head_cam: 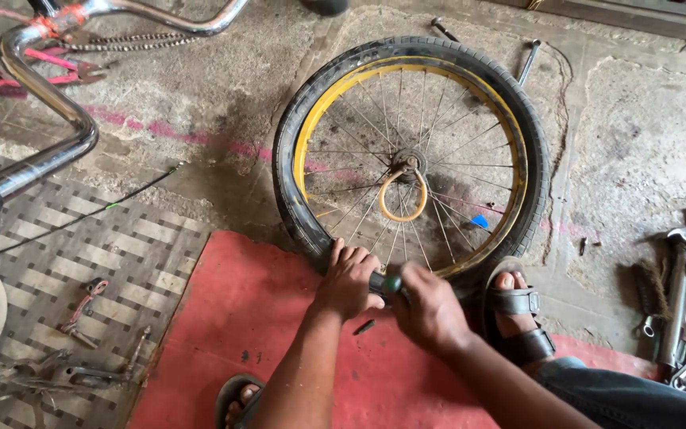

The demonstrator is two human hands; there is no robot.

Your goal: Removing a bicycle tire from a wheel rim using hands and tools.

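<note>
A bicycle wheel with a yellow rim [510, 135] and black tyre [283, 163] lies flat on the concrete floor. My left hand [347, 278] grips the tyre's near edge, fingers curled over it. My right hand [430, 306] is closed around a green-handled tool [391, 284] pressed at the tyre next to the left hand. An orange loop [401, 199] hangs from the hub among the spokes. My sandalled foot [518, 306] rests against the wheel's near right side.
A red mat [224, 334] lies under my arms, a patterned mat [144, 246] to the left. A chrome bicycle frame [49, 95] stands at upper left, with small metal parts [81, 306] below. A hammer and wrenches [684, 302] lie at right.
</note>
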